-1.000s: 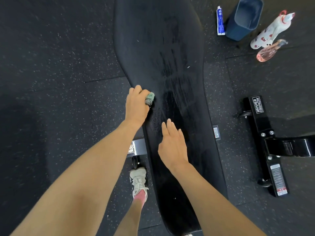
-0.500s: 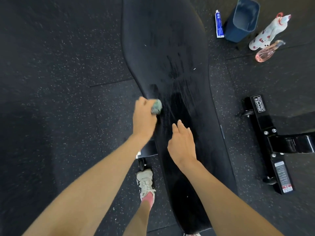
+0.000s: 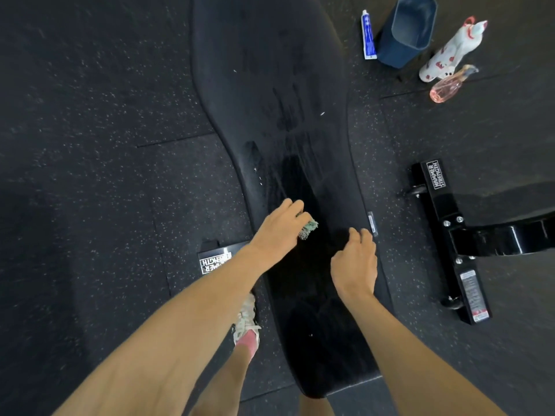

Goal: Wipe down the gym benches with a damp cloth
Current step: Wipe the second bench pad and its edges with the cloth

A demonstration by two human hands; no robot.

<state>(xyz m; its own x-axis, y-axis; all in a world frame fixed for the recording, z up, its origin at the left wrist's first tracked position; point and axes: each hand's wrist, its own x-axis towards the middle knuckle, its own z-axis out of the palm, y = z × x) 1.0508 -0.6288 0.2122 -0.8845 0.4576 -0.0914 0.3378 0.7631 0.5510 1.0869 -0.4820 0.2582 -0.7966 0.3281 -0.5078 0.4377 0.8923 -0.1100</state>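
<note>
Streaks of damp point(image 3: 288, 121) run lengthwise down the middle of the gym bench point(image 3: 264, 61), so by my reading the wiping goes end to end along the pad rather than across it. The left grip point(image 3: 277, 232) is clenched around the cloth point(image 3: 309, 228), a small green wad that pokes out at the hand's 3 o'clock side and presses on the pad near its narrow waist. Bunching it small probably concentrates pressure on one strip.

The right grip point(image 3: 356, 262) holds nothing, its fingers loosely curled over the pad's 3 o'clock edge. It looks placed to steady the body during the lean, though I cannot tell whether it touches the pad.

A white shoe point(image 3: 246, 321) stands on the rubber floor point(image 3: 90, 145) at the bench's 9 o'clock side, close in, which suits a reach from above.

Supplies sit on the floor at 1 o'clock, clear of the pad yet near: a blue bin point(image 3: 405, 31), a tube point(image 3: 368, 34), a white red-marked bottle point(image 3: 450, 49) and a pink spray bottle point(image 3: 447, 85). The near end of the pad, toward 6 o'clock, looks dark and unstreaked, so it may be left to wipe.
</note>
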